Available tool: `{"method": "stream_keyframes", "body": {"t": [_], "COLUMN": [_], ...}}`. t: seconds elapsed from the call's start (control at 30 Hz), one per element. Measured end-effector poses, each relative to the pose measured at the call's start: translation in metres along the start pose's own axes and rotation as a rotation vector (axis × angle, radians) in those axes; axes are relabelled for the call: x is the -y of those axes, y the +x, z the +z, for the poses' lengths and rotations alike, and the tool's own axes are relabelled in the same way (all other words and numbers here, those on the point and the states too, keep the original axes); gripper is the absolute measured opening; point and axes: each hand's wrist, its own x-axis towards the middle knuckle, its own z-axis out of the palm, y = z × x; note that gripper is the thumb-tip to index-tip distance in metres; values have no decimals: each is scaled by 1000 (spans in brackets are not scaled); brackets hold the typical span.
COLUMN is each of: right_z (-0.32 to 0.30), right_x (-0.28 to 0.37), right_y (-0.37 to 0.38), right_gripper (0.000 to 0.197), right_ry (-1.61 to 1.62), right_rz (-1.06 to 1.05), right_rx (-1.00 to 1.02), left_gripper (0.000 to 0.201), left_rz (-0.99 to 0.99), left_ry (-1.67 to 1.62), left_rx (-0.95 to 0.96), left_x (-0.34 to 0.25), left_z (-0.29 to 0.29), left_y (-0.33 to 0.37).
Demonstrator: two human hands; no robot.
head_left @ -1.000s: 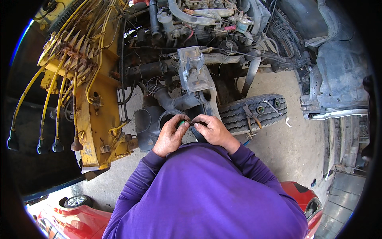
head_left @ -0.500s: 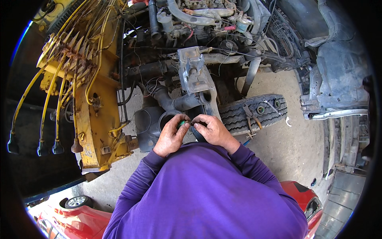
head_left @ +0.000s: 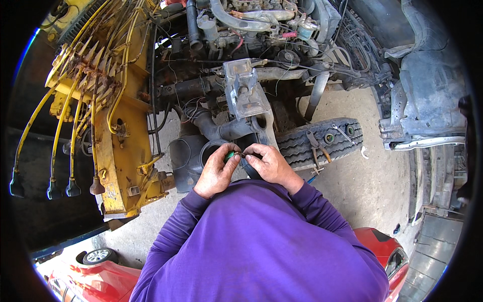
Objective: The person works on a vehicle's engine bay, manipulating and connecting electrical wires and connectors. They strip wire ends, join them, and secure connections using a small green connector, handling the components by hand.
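My left hand (head_left: 217,172) is closed in a pinch around a small green thing (head_left: 230,155), mostly hidden by the fingers. Close beside it, my right hand (head_left: 271,167) has thumb and forefinger pressed together on a tiny dark piece (head_left: 242,155) that reaches toward the left fingertips. It is too small to name. Both hands are in front of my belly, above a black duct with a round opening (head_left: 214,152). A grey metal bracket (head_left: 247,93) rises just beyond them.
To the right lies a tire (head_left: 297,148) bearing pliers (head_left: 317,143), a wrench (head_left: 344,134) and green-rimmed rings (head_left: 329,138). An exposed engine (head_left: 256,25) fills the far side. Yellow machinery with levers (head_left: 126,156) stands left. Red cars (head_left: 108,279) are behind me.
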Motion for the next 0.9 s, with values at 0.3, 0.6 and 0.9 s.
{"method": "stream_keyframes", "body": {"t": [0.3, 0.6, 0.9], "right_z": [1, -5, -2], "right_x": [0, 9, 10], "right_y": [1, 2, 2], "right_gripper": [23, 26, 24], "right_ry": [1, 1, 13], "right_rz": [-43, -33, -28], "right_rx": [-12, 0, -2], "left_gripper": [27, 26, 25], "left_rz": [-11, -21, 11], "left_ry": [5, 4, 3], "left_rx": [3, 3, 2], "left_x": [-3, -3, -3], "left_z": [-2, -4, -2], "left_y": [0, 0, 0]}}
